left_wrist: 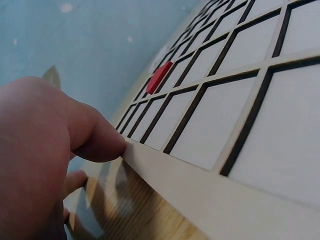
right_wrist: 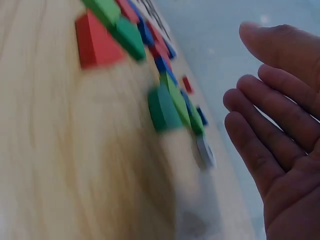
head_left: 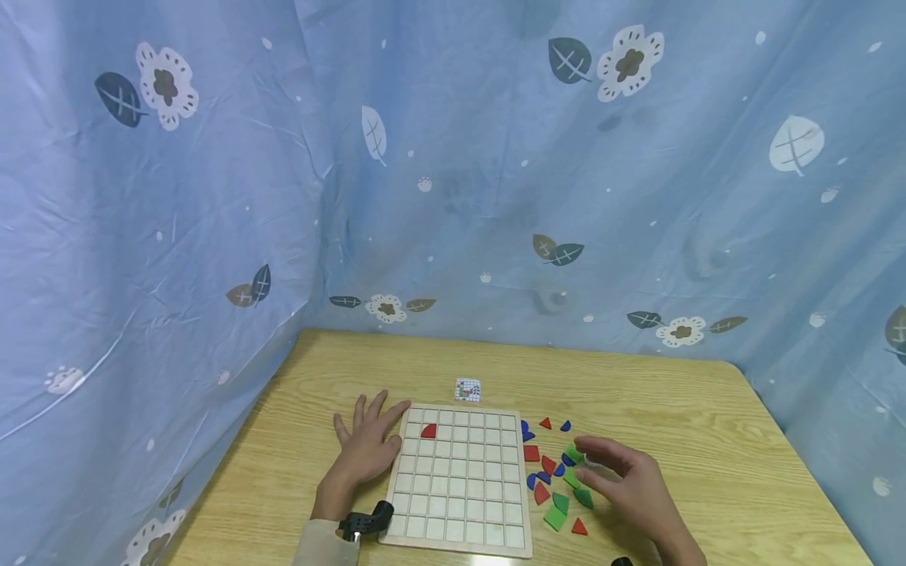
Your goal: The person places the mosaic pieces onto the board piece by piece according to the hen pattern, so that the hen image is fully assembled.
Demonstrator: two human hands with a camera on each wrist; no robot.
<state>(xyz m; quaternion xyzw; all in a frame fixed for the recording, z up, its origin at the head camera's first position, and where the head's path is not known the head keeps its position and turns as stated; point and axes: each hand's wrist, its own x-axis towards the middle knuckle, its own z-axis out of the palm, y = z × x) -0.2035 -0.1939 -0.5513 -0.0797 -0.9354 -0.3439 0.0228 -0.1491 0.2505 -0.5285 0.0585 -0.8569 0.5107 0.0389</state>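
A wooden grid board [head_left: 456,548] lies on the table with one red quarter-round piece [head_left: 429,431] in a cell near its far left corner. My left hand [head_left: 368,448] rests at the board's left edge, fingers spread on the table; in the left wrist view a fingertip or thumb tip touches the rim [left_wrist: 190,192]. To the right of the board, my right hand [head_left: 633,483] hovers over loose coloured pieces, its fingers extended with nothing visible between them. Nearest to it are a light green piece [head_left: 572,478] and a dark green piece [head_left: 583,498].
A small printed card [head_left: 467,390] lies beyond the board. Several red, blue and green pieces are scattered along the board's right side, including a red square [head_left: 532,453] and a red triangle [head_left: 580,527]. A patterned blue curtain [head_left: 453,157] hangs around the wooden table [head_left: 637,393].
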